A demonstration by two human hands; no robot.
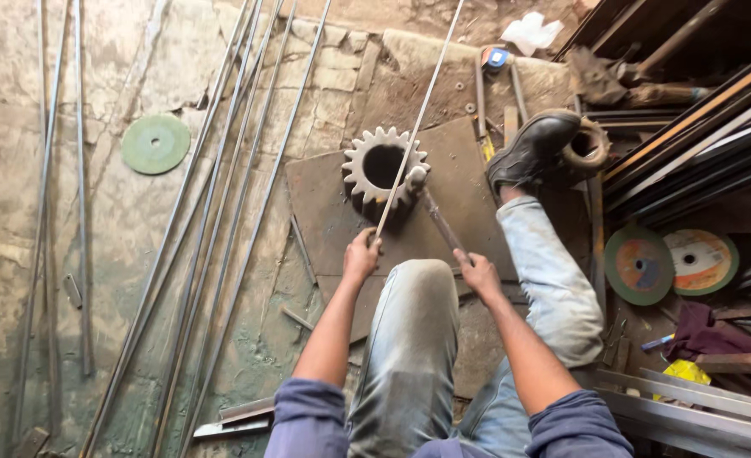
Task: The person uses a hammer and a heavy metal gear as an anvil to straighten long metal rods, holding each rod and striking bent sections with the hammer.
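— Where are the hands?

— The left hand (362, 254) is closed around a long thin steel rod (416, 119), gripping its near end just above the raised knee. The right hand (478, 273) is closed on the handle of a hammer (435, 212), whose head sits at the rim of a big gear wheel (384, 170), right where the rod crosses it.

— Why hold the rod that way?

— My guess is the gear serves as an anvil: the rod lies across its toothed top, so the hammer head meets it over something heavy and solid. The gear itself rests on a flat steel plate (469, 161) on the stone floor (121, 220).

— And the rod itself?

— Pale, slim, fairly straight, running from the left hand up and away past the gear toward the far wall. I can't tell whether it is bent at the gear.

— What lies around?

— A black boot (532, 148) is planted on the plate beside the gear, likely bracing the body. More long rods (223, 212) lie in a loose sheaf on the floor to the left, with a green grinding disc (156, 144) beyond them. On the right, two more discs (671, 263) lie near a stack of metal bars (698, 136).
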